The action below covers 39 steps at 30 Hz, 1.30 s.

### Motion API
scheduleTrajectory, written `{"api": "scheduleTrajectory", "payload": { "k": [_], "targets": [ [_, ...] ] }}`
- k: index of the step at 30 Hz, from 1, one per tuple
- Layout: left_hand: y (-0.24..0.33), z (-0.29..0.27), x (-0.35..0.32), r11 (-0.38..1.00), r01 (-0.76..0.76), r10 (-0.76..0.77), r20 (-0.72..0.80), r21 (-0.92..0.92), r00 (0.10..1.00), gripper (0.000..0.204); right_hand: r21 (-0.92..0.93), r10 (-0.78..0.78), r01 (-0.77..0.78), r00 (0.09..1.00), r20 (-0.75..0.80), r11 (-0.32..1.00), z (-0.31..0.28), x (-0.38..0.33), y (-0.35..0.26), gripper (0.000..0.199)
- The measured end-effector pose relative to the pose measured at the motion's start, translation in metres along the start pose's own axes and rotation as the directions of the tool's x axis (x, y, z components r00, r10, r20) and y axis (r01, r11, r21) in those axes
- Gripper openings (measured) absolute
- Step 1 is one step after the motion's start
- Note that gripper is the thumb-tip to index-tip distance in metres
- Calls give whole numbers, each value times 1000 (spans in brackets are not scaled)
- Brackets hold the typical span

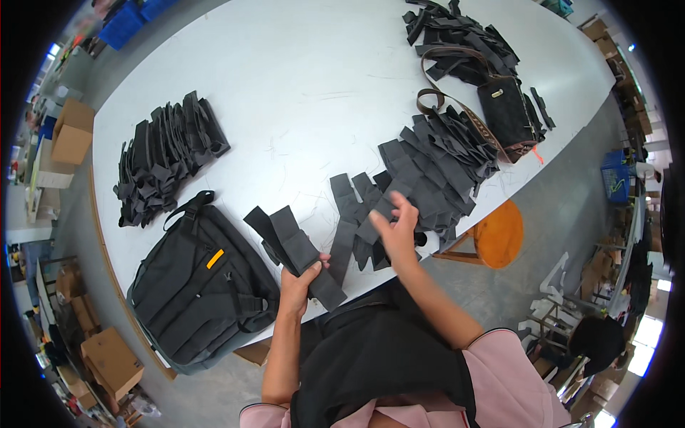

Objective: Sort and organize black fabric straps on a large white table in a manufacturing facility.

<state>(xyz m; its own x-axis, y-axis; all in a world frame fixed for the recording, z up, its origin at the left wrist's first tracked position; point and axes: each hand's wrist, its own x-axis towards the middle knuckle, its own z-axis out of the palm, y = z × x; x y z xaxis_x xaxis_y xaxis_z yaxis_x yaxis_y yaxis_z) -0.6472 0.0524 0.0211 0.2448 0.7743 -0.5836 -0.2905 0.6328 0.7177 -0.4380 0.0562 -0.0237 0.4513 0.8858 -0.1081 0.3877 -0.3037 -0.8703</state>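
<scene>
Clamping the left grip (pixel 298 279) on stacked dark grey fabric strips (pixel 294 250), right grip (pixel 397 230) spread apart over overlapping grey fabric pieces (pixel 357 214) on the white desk (pixel 300 93)

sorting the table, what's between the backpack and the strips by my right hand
In the head view, the left hand holds a folded bundle of strips between the backpack and the loose strips under the right hand.
</scene>
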Motion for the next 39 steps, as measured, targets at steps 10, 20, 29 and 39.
{"api": "scheduleTrajectory", "payload": {
  "k": [10, 20, 29, 39],
  "targets": [
    [5, -1, -3, 997, -11, 12, -18, 75, 1000, 53, 183, 288, -276, 957, -40, 944, -35, 30, 8, 87],
    [9, 17, 3, 999, -3, 2, 11, 51, 1000, 56, -758, 107, -32, 993, 50, 651, -57, 92, 29, 96],
    [18, 31, 11, 998, -5, 9, 61, -68, 998, 55, -488, 309, -141, 909, 282, 861, -100, 103, 27, 86],
    [0, 35, 29, 992, 38, -55, 147, 119, 988, 68, 345, 183, -426, 810, 557, 836, -74, 26, -40, 93]
  ]
}}
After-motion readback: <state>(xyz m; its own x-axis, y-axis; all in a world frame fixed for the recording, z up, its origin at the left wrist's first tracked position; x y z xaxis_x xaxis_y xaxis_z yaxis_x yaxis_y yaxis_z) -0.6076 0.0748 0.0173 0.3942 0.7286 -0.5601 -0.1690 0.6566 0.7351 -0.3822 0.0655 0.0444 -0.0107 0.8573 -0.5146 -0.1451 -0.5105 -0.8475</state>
